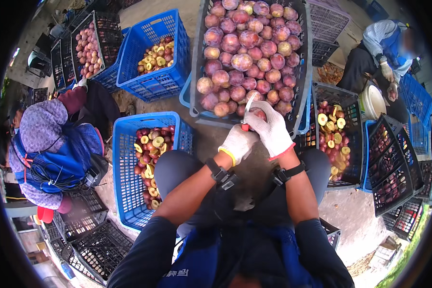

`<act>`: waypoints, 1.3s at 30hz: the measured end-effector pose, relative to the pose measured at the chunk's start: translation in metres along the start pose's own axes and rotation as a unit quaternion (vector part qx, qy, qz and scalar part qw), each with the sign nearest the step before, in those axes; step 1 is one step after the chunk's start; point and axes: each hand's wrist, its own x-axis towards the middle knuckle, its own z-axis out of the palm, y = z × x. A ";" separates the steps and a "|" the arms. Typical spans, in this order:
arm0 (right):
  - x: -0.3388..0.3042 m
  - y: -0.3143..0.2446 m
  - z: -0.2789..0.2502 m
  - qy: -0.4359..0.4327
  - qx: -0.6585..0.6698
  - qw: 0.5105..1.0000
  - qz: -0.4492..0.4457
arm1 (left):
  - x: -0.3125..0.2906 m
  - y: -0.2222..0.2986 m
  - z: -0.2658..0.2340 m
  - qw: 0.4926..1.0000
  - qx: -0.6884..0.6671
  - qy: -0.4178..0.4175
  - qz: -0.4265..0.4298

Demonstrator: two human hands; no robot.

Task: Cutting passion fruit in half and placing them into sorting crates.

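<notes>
Both my hands wear white knit gloves and meet in front of the large crate. My left hand [238, 143], with a yellow cuff, is closed around the red handle of a knife [249, 103], whose curved blade points up. My right hand [272, 127], with a red cuff, grips a reddish plum [258, 114] beside the blade; its fingers cover much of the fruit. Just beyond my hands, whole plums [245, 61] fill a dark crate [195, 91]. Whether the blade touches the plum's skin, I cannot tell.
A blue crate [122, 158] with cut plums [153, 165] stands left of my knees, another blue crate [153, 85] behind it. On my right is a black crate [353, 144] of halved plums [331, 137]. Co-workers sit at left [57, 139] and right [386, 48] among stacked crates.
</notes>
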 end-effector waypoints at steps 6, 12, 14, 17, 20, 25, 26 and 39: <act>-0.016 -0.040 -0.023 -0.099 -0.089 0.991 -0.030 | -0.006 0.063 -0.049 0.745 -0.555 -0.150 -0.339; -0.033 -0.048 -0.031 -0.049 -0.164 0.984 -0.048 | 0.000 0.059 -0.036 0.839 -0.414 -0.181 -0.303; -0.035 -0.061 -0.032 -0.047 -0.145 0.988 -0.005 | -0.008 0.059 -0.031 0.948 -0.258 -0.093 -0.163; -0.038 -0.050 -0.053 -0.021 -0.105 0.992 -0.064 | -0.004 0.085 -0.028 0.997 -0.054 0.042 -0.041; -0.042 -0.051 -0.056 0.000 0.211 0.972 0.108 | -0.004 0.041 -0.045 0.982 -0.092 0.158 0.051; -0.046 -0.045 -0.062 0.014 0.392 0.919 0.027 | -0.009 0.079 -0.041 0.945 -0.291 0.095 -0.117; -0.048 -0.048 -0.062 0.018 0.414 0.910 0.015 | -0.010 0.093 -0.037 0.931 -0.323 0.069 -0.152; -0.040 -0.047 -0.040 0.023 0.407 0.912 -0.042 | -0.011 0.095 -0.018 0.979 -0.187 0.051 -0.064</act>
